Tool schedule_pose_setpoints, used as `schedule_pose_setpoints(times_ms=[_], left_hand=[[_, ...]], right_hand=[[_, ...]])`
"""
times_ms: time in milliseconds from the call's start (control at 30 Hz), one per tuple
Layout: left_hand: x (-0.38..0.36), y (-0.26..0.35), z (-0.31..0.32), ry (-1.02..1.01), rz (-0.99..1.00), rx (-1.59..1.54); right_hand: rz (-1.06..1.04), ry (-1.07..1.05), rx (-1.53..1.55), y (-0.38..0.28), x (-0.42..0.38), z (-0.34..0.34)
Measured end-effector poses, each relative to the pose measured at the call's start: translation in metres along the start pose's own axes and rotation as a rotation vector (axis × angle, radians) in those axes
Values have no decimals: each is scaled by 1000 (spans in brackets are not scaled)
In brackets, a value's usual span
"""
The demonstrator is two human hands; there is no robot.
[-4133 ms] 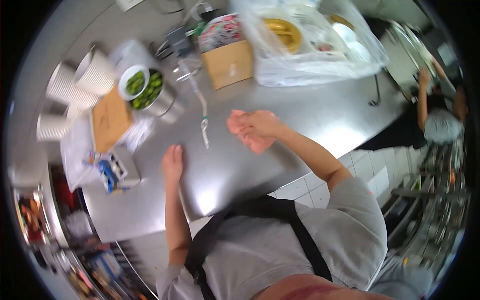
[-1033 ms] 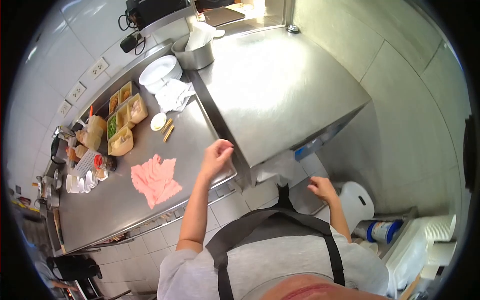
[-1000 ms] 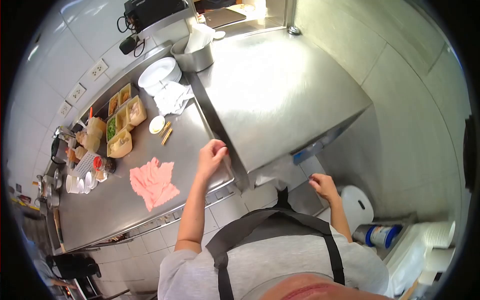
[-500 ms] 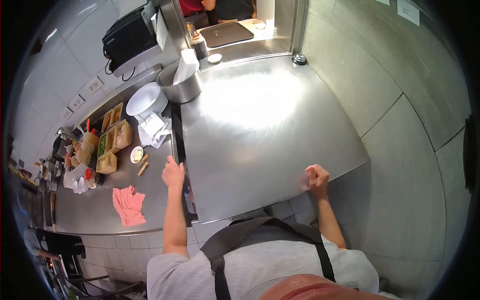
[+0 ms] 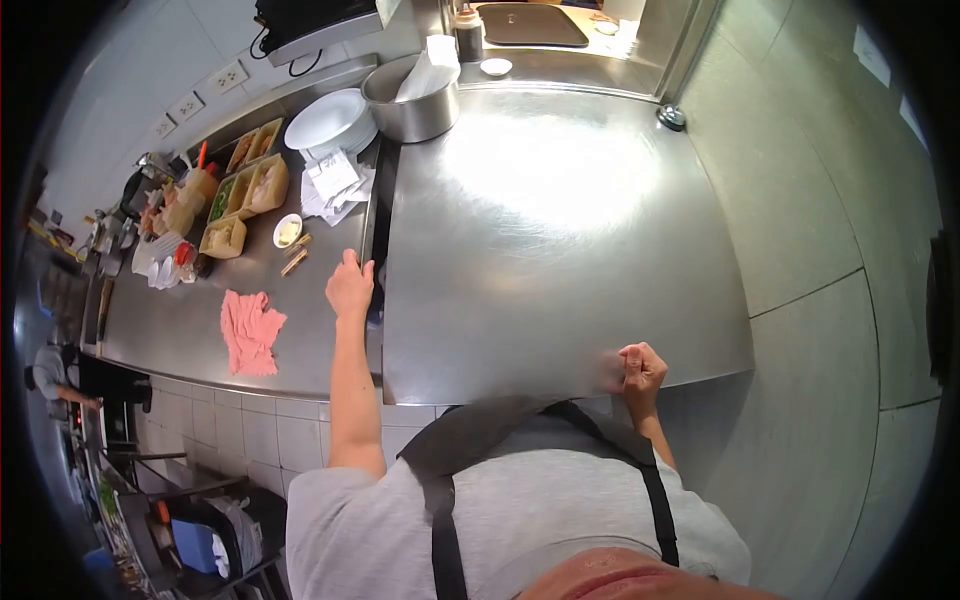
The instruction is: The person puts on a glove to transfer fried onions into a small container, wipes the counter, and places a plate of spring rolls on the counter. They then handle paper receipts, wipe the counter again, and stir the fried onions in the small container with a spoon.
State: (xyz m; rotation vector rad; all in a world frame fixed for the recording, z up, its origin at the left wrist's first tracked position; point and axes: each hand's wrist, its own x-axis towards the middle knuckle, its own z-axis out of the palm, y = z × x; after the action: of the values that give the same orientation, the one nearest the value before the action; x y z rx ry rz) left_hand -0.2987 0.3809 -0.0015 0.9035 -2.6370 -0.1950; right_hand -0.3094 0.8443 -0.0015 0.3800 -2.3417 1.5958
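Observation:
My left hand [image 5: 350, 287] rests at the right edge of the left steel counter [image 5: 290, 340], beside the gap to the wider steel table [image 5: 520, 300]. Its fingers are partly spread and nothing shows in them. My right hand [image 5: 642, 368] is closed in a fist at the near right edge of the wider table; no object shows in it. Left of my left hand lie a crumpled pink cloth [image 5: 250, 335], a small white bowl [image 5: 288, 231] and little wooden pieces [image 5: 295, 262].
Food containers [image 5: 265, 185], stacked white plates [image 5: 330, 122], papers [image 5: 335, 178] and a steel pot [image 5: 412, 108] stand toward the back left. A bell [image 5: 671, 118] sits at the back right corner. Another person [image 5: 58, 372] stands far left.
The view has shifted, so the counters sit higher in it and the pot lies further right. A black chair-like frame and the person at far left show more. Both hands stay at the counter edges.

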Motion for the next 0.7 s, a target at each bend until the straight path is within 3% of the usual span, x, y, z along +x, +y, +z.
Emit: schedule_pose_setpoints(times_ms=[367,433,700], left_hand=[[1,-5,14,45,7,17],[3,-5,10,141,3,-39],[2,-7,6,78,-25,-65]], right_hand=[[-59,4,-61,-9,7,-4],[-45,-30,-62,-9,6,-1],[-79,-84,-48,-7,12,-5]])
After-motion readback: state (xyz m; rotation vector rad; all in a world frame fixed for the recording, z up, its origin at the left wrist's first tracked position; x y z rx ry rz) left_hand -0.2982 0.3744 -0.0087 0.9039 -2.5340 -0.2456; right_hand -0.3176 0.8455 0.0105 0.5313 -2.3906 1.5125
